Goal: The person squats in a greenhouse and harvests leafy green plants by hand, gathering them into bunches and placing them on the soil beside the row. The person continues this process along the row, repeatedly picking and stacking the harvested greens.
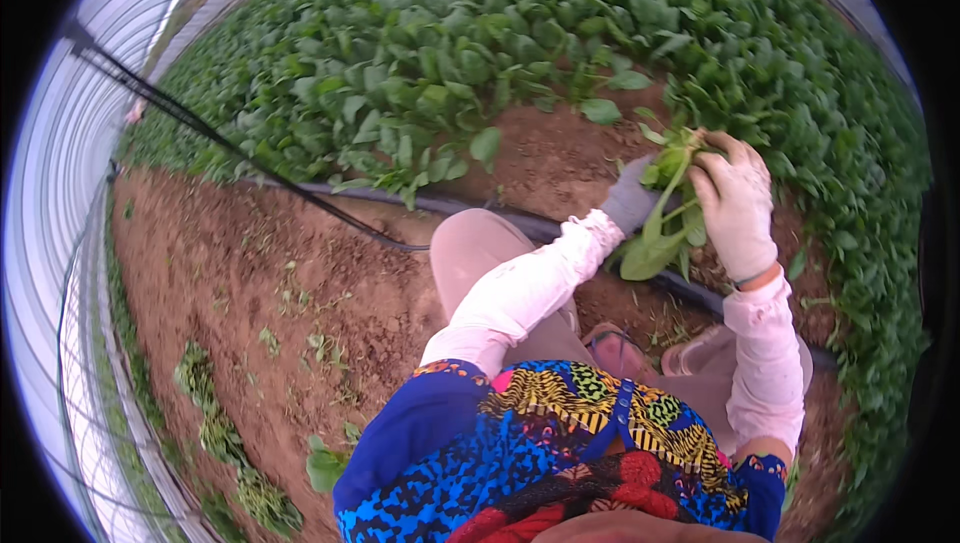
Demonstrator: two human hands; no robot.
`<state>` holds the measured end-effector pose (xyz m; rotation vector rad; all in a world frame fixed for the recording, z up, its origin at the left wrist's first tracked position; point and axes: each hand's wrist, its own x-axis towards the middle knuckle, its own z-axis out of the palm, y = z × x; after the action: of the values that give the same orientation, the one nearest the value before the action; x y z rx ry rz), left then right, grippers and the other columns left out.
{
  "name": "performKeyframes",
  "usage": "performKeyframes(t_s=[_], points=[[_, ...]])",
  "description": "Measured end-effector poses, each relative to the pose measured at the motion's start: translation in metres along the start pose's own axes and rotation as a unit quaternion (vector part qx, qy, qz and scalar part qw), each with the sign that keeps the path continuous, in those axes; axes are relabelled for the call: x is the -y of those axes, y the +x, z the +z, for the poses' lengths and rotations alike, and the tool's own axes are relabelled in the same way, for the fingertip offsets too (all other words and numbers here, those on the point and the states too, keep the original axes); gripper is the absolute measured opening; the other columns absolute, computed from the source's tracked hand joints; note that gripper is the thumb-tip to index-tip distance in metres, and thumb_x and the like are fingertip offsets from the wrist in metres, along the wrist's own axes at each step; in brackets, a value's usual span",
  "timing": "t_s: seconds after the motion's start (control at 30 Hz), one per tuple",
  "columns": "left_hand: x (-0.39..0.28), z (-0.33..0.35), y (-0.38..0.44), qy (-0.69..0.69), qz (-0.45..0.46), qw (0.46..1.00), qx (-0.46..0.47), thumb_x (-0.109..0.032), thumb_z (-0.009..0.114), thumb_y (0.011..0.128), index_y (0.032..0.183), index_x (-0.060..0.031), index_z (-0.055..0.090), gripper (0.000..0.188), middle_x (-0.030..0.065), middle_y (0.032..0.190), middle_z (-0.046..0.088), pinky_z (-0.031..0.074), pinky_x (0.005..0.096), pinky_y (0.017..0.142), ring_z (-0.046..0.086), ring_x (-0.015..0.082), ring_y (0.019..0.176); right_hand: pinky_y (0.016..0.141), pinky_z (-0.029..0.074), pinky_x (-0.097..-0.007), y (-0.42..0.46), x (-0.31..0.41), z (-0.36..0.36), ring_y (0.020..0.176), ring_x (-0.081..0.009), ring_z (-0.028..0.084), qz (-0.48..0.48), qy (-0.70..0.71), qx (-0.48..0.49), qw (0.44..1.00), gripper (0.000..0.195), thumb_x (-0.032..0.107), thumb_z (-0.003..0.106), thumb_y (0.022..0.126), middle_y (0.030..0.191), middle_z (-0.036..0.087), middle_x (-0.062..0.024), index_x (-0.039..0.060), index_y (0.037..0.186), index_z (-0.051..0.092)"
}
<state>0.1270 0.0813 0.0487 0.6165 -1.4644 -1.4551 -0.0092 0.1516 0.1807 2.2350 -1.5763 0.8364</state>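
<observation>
A bunch of leafy greens that look like spinach point(652, 254) is held between my hands, its leaves hanging down and its pale root end up. My left hand point(631, 194), in a grey glove, grips the bunch from the left; leaves cover its fingers. Wearing a whitish glove, my right hand point(735, 201) has thumb and fingertips closed at the root end. Just below the hands, a black hose point(682, 288) runs along the ground. Bare soil point(547, 149) shows beyond my left hand, with a few plants at its edge.
Dense rows of the same greens point(465, 40) fill the far side and right. A black cord point(247, 156) slants down from the upper left towards my knee point(480, 243). Harvested bunches point(266, 502) lie on the soil at lower left, near the plastic greenhouse wall point(37, 258).
</observation>
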Motion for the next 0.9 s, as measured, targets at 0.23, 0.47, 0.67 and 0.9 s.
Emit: performKeyframes(t_s=[0.23,0.47,0.67,0.9], points=[[-0.019,-0.005,-0.004,0.202,-0.085,0.976,-0.013,-0.023,0.078,0.075,0.118,-0.0077,0.063,0.048,0.0168,0.108,0.069,0.053,0.0366,0.089,0.067,0.0311,0.103,0.094,0.045,-0.0417,-0.011,-0.019,0.011,0.11,-0.0354,0.057,0.056,0.111,0.098,0.987,0.022,0.017,0.057,0.092,0.12,0.062,-0.0139,0.0019,0.105,0.067],[-0.022,-0.003,-0.004,0.201,-0.022,0.979,-0.026,-0.017,0.078,0.072,0.112,-0.0056,0.063,0.044,0.0174,0.098,0.069,0.053,0.0397,0.082,0.067,0.0346,0.094,0.093,0.047,-0.0395,-0.017,-0.053,0.024,0.111,-0.0337,0.058,0.104,0.163,0.127,0.973,0.023,0.015,0.054,0.093,0.122,0.062,-0.0143,-0.0005,0.106,0.066],[-0.011,-0.001,0.0,0.256,0.009,0.966,-0.033,-0.018,0.079,0.074,0.113,-0.0051,0.061,0.045,0.0164,0.1,0.068,0.053,0.0406,0.083,0.067,0.0348,0.096,0.094,0.047,-0.0392,-0.022,-0.057,0.028,0.111,-0.0332,0.058,0.119,0.073,0.172,0.975,0.027,0.018,0.057,0.091,0.126,0.061,-0.0129,-0.0004,0.109,0.066],[-0.026,0.0,-0.002,0.228,0.007,0.973,-0.024,-0.019,0.08,0.074,0.114,-0.0048,0.061,0.046,0.0165,0.101,0.069,0.054,0.0393,0.082,0.068,0.0339,0.096,0.09,0.05,-0.0352,-0.028,-0.042,0.033,0.11,-0.0282,0.06,0.19,0.158,0.083,0.965,0.023,0.007,0.063,0.086,0.124,0.062,-0.0093,0.0,0.107,0.067]])
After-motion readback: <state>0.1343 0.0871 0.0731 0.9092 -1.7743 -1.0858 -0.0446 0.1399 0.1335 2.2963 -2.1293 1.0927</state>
